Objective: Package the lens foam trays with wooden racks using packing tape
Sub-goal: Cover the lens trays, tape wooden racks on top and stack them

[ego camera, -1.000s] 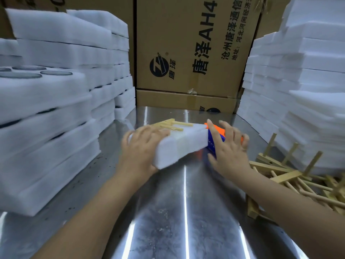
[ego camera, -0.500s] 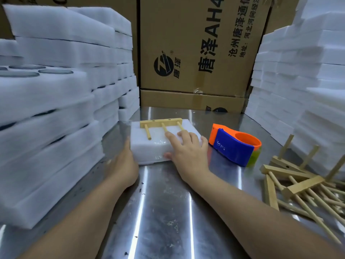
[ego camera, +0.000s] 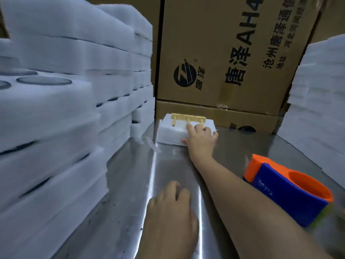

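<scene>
The fingers (ego camera: 190, 128) of the right hand (ego camera: 201, 141) lay straight on top of the foam tray (ego camera: 171, 134), pressing rather than gripping, at the pegs of the wooden rack (ego camera: 188, 116) lying on it. The tray sat at the far end of the steel table (ego camera: 130, 184), by the cardboard box (ego camera: 214, 53). Nearer, the left hand (ego camera: 171, 212) hung loose and empty. The tape dispenser (ego camera: 287, 189) stood to the right.

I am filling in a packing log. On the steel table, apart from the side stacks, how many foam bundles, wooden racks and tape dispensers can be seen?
Foam bundle: 1
Wooden rack, lying on top of the bundle: 1
Tape dispenser: 1
Total: 3
</scene>
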